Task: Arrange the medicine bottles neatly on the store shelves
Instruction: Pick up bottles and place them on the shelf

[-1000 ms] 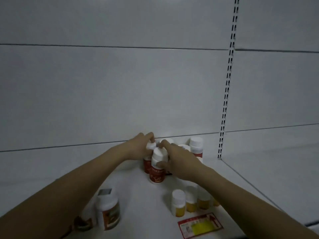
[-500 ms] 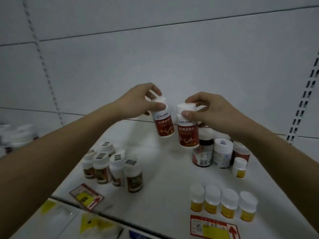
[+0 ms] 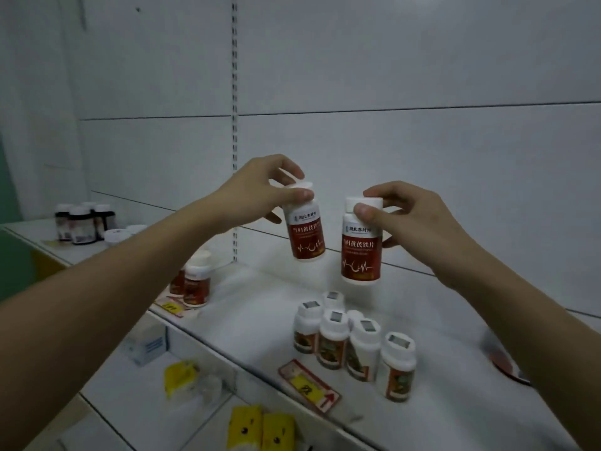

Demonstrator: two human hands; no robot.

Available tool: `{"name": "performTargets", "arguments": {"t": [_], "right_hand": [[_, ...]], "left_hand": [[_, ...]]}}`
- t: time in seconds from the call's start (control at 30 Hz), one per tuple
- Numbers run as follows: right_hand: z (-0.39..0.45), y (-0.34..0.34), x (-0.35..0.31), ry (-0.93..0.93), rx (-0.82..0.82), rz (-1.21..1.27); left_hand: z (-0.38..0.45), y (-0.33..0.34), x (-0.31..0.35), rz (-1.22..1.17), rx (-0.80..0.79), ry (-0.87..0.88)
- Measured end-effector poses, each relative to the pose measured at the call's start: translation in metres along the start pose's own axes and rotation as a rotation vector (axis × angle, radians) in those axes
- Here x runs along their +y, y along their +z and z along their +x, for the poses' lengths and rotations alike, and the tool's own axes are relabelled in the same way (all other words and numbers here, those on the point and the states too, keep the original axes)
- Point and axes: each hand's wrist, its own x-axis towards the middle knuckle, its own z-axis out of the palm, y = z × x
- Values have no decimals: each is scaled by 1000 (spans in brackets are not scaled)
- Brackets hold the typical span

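My left hand [image 3: 260,187] pinches the white cap of a red-labelled medicine bottle [image 3: 305,237] and holds it in the air, slightly tilted. My right hand [image 3: 409,216] pinches the cap of a second, identical red-labelled bottle [image 3: 361,255], held upright a little lower and to the right. Both bottles hang above the white shelf [image 3: 260,307]. Below them stands a cluster of several white-capped bottles [image 3: 354,340].
Two red-labelled bottles [image 3: 195,284] stand at the shelf's left end by a slotted upright [image 3: 234,125]. Dark bottles [image 3: 81,222] sit on the neighbouring shelf at far left. Price tags [image 3: 309,385] line the front edge. Yellow packets [image 3: 260,428] lie on a lower shelf.
Both hands lifted a red-labelled bottle each off the shelf and carried them leftward. My view has swung left, bringing the cluster of white-capped bottles under the hands.
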Motion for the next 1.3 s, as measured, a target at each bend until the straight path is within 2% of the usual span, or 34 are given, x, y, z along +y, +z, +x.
{"name": "performTargets", "arguments": {"t": [0.2, 0.4, 0.57, 0.7, 0.8, 0.97, 1.13, 1.3], "right_hand": [[25, 123, -27, 31, 14, 60], [56, 193, -42, 98, 17, 99], [81, 230, -25, 137, 106, 113], [101, 259, 11, 179, 208, 150], [114, 278, 41, 254, 210, 222], [130, 305, 76, 399, 67, 319], [136, 322, 89, 464, -75, 297], [132, 326, 95, 508, -171, 262]], "left_hand": [[-41, -108, -56, -34, 129, -9], [-47, -180, -103, -53, 140, -55], [-21, -194, -142, -88, 189, -27], [8, -179, -171, -159, 232, -28], [30, -166, -186, -160, 223, -31], [71, -162, -206, -87, 155, -29], [105, -159, -234, -53, 70, -43], [130, -151, -266, 22, -175, -104]]}}
